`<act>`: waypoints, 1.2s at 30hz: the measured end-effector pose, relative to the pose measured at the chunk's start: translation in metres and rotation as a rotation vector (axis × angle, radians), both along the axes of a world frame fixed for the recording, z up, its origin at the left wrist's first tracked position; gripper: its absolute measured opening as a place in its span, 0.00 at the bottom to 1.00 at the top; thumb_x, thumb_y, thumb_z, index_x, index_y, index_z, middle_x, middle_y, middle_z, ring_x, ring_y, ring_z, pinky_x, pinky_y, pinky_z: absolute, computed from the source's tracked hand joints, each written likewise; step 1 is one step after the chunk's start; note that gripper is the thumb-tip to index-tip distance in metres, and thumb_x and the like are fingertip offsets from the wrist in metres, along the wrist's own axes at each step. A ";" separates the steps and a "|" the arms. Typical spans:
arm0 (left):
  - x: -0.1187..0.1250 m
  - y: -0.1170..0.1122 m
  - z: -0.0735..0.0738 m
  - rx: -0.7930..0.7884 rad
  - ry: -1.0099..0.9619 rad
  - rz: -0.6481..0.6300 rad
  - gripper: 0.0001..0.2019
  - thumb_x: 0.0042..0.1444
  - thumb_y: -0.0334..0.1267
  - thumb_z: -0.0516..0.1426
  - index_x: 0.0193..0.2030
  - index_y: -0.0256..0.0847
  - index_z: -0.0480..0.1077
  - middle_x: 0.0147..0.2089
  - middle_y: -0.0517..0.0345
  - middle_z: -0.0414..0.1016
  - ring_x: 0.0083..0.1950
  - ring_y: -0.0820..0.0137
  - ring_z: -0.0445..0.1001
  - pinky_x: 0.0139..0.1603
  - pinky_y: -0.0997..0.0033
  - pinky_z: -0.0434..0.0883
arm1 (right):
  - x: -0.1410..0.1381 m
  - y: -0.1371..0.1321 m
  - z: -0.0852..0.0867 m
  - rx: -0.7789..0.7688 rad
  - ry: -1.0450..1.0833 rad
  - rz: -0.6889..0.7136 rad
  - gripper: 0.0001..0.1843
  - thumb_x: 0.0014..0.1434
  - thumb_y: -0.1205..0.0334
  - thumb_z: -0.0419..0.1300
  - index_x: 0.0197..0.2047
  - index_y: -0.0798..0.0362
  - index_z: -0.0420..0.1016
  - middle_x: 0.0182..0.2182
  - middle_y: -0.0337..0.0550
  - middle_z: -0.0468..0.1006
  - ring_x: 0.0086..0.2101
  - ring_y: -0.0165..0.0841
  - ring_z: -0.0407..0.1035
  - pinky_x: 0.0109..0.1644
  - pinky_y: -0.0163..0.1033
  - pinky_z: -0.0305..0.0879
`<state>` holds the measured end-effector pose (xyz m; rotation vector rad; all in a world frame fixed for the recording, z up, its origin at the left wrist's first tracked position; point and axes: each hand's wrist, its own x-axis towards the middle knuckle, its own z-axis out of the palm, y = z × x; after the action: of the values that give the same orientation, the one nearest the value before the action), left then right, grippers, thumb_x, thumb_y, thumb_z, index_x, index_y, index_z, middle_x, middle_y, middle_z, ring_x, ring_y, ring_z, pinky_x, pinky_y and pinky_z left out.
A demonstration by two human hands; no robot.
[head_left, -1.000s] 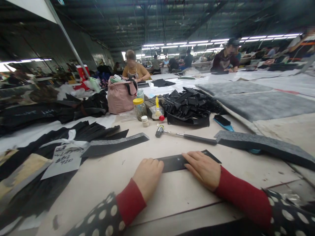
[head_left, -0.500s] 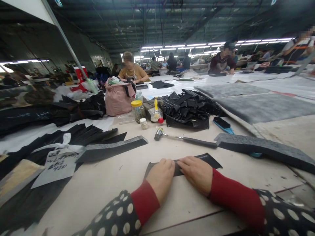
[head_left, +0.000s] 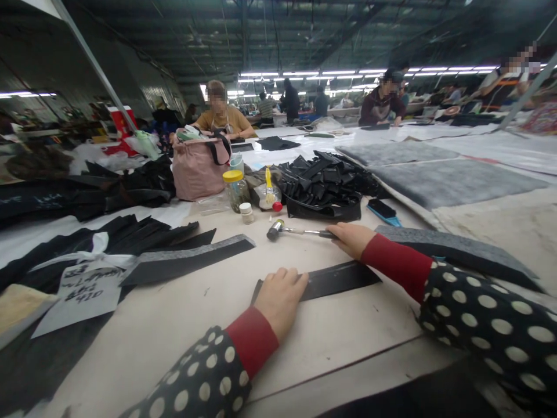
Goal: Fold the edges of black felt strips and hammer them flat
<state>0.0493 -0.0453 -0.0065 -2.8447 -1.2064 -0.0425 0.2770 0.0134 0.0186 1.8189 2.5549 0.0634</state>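
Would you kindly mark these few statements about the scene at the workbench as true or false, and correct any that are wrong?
The left hand rests on a black strip. True.
The right hand is holding a paintbrush. False: it is on the dark grip of a mallet.
The glass jar has no lid. False: a yellow lid is on it.
A handwritten paper note lies to the left of the hands. True.
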 end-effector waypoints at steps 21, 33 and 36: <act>-0.002 -0.003 0.001 0.013 -0.006 -0.014 0.18 0.56 0.29 0.46 0.53 0.42 0.58 0.43 0.53 0.64 0.42 0.65 0.62 0.40 0.64 0.64 | 0.047 -0.177 -0.020 -0.086 0.526 -0.297 0.25 0.59 0.50 0.43 0.57 0.47 0.59 0.51 0.40 0.67 0.49 0.40 0.63 0.54 0.48 0.58; -0.001 -0.013 0.001 0.012 0.024 -0.039 0.16 0.56 0.27 0.46 0.51 0.33 0.60 0.44 0.48 0.66 0.45 0.64 0.64 0.40 0.66 0.68 | 0.031 -0.168 -0.014 -0.120 0.554 -0.263 0.25 0.59 0.51 0.43 0.56 0.48 0.61 0.51 0.40 0.67 0.50 0.38 0.62 0.55 0.46 0.58; 0.000 -0.015 0.001 0.022 0.055 -0.039 0.17 0.56 0.27 0.46 0.53 0.31 0.58 0.44 0.46 0.65 0.45 0.63 0.65 0.37 0.66 0.69 | 0.028 -0.167 -0.010 -0.011 0.602 -0.235 0.25 0.58 0.51 0.43 0.58 0.45 0.57 0.54 0.36 0.63 0.53 0.37 0.57 0.57 0.46 0.53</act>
<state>0.0495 -0.0606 -0.0051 -2.8303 -1.1326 0.0210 0.3055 -0.1535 0.0082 2.4140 2.6230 -0.5843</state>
